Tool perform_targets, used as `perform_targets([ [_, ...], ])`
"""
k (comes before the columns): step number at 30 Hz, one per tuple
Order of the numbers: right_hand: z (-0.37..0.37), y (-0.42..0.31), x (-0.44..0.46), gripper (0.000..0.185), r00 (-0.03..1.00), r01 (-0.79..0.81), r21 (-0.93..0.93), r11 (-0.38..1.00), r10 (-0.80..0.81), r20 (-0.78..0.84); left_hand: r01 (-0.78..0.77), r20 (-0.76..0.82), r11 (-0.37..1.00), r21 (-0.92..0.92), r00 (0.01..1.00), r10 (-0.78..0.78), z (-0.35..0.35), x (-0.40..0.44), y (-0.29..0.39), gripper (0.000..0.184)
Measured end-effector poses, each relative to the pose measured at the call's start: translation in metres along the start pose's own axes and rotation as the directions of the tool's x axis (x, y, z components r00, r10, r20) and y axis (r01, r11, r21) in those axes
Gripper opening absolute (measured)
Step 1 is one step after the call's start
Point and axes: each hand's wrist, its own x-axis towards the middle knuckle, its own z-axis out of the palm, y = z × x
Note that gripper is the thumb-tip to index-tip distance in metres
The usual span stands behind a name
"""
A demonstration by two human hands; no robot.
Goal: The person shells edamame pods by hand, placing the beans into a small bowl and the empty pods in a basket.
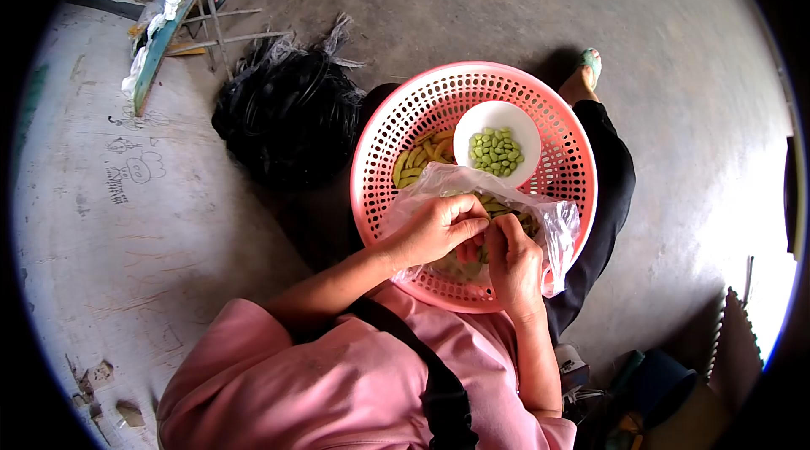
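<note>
On my lap rests a pink perforated plastic basket (371, 142). Inside it, a white bowl (529, 125) holds shelled green beans (496, 151). Yellow-green bean pods (411, 165) lie in the basket left of the bowl, and more show under a clear plastic bag (561, 226) spread across the near side. Above the bag, my left hand (440, 229) is closed in a pinch, its fingertips close to those of the other hand. My right hand (515, 264) is also closed, with fingers bent inward. What the fingertips hold is hidden.
A heap of black strips or bags (287, 113) sits on the floor left of the basket. Farther back at left stands a narrow teal board (164, 37) on thin legs, with white cloth on it. A dark blue container (662, 384) is at lower right.
</note>
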Motion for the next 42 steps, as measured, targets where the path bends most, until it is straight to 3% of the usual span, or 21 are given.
perform_targets([
  [4,-0.001,0.001,-0.001,0.004,0.999,-0.035,0.013,0.999,0.034,0.006,-0.066,-0.013,0.975,0.212,0.997,0.070,0.000,0.000,-0.002,0.008],
  [7,-0.001,0.002,-0.001,0.004,0.995,-0.077,-0.047,0.996,0.080,0.054,-0.048,-0.040,0.964,0.263,0.997,0.061,0.002,-0.002,0.003,0.008],
  [10,0.003,0.004,-0.001,0.010,0.997,0.063,0.000,0.998,-0.063,0.044,-0.009,-0.139,0.940,0.340,0.989,0.059,0.000,-0.003,-0.002,0.009],
  [14,0.006,0.004,0.001,0.017,0.993,0.120,-0.074,0.990,-0.118,0.029,-0.034,-0.198,0.940,0.340,0.974,0.107,0.000,-0.002,-0.002,0.010],
  [17,0.006,0.008,0.001,0.018,0.982,0.189,-0.150,0.970,-0.189,0.014,0.035,-0.218,0.974,0.225,0.976,0.016,0.000,-0.002,0.002,0.008],
  [20,0.007,0.009,0.001,0.015,0.982,0.172,-0.169,0.970,-0.183,-0.051,0.145,-0.100,0.975,-0.168,0.981,-0.163,-0.003,0.000,0.008,0.008],
  [26,0.007,0.008,0.001,0.014,0.976,0.209,-0.170,0.963,-0.216,-0.021,0.137,-0.024,0.966,-0.219,0.989,-0.146,-0.004,-0.002,0.009,0.012],
  [38,0.010,0.009,-0.002,0.015,0.967,0.253,-0.330,0.909,-0.251,0.049,0.100,-0.045,0.989,-0.108,0.993,-0.105,-0.006,-0.001,0.001,0.019],
  [42,0.010,0.010,-0.002,0.015,0.965,0.260,-0.314,0.913,-0.254,0.059,0.098,-0.075,0.983,-0.153,0.991,-0.111,-0.004,-0.001,0.004,0.011],
])
